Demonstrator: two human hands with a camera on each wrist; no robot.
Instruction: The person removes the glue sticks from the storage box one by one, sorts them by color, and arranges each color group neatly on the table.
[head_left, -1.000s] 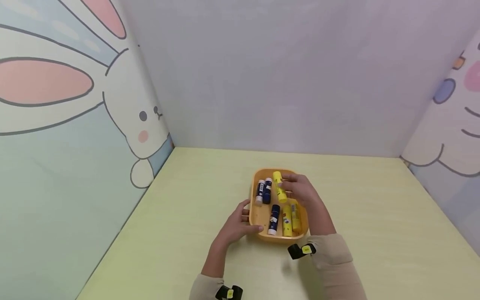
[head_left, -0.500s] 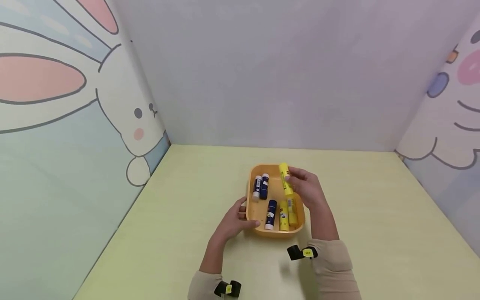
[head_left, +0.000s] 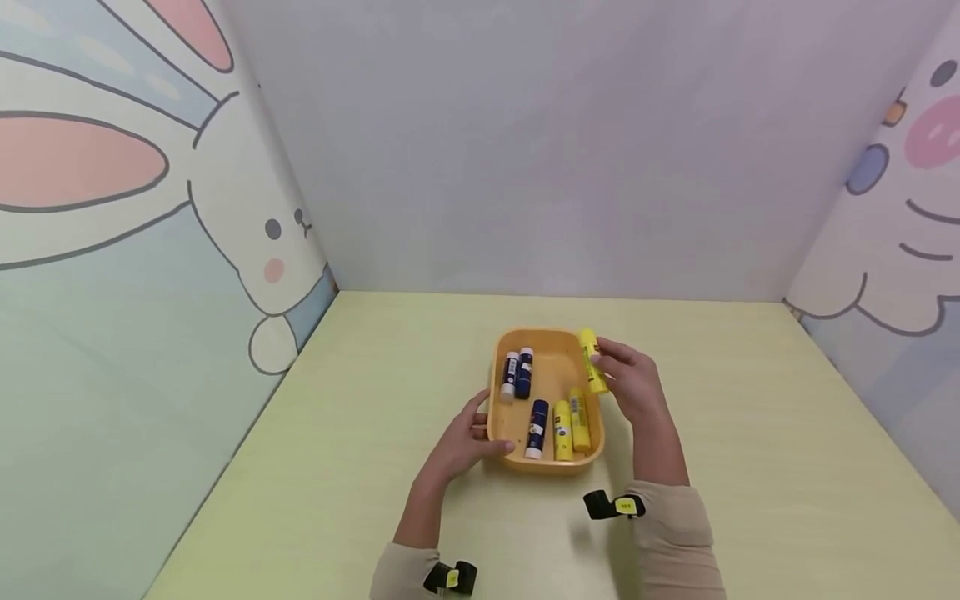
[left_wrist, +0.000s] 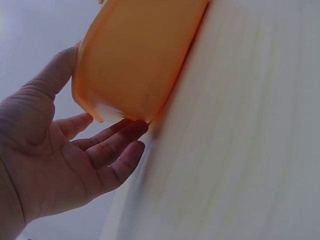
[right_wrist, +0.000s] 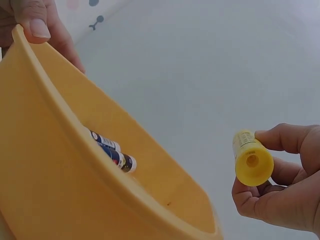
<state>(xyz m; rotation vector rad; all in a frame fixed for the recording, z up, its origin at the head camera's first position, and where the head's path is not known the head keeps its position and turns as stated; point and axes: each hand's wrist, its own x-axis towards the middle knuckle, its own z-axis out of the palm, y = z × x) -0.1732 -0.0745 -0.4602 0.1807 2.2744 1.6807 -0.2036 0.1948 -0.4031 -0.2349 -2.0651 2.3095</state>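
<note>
My right hand pinches a yellow glue stick between thumb and fingers, held up over the right rim of an orange plastic tray. Its round, hollow-centred end faces the camera in the right wrist view. My left hand holds the tray at its near left corner, the thumb over the rim and fingers spread against the outer wall. Inside lie two dark blue glue sticks side by side at the far left, another dark blue one nearer, and two yellow glue sticks at the near right.
The tray stands on a pale yellow table. A plain light wall rises behind, with cartoon-printed panels at both sides. Black straps with small devices sit on both sleeves.
My right hand has carried the yellow glue stick rightward, from over the tray's middle to its right rim. The left hand keeps its hold on the tray; the head view has shifted slightly.
</note>
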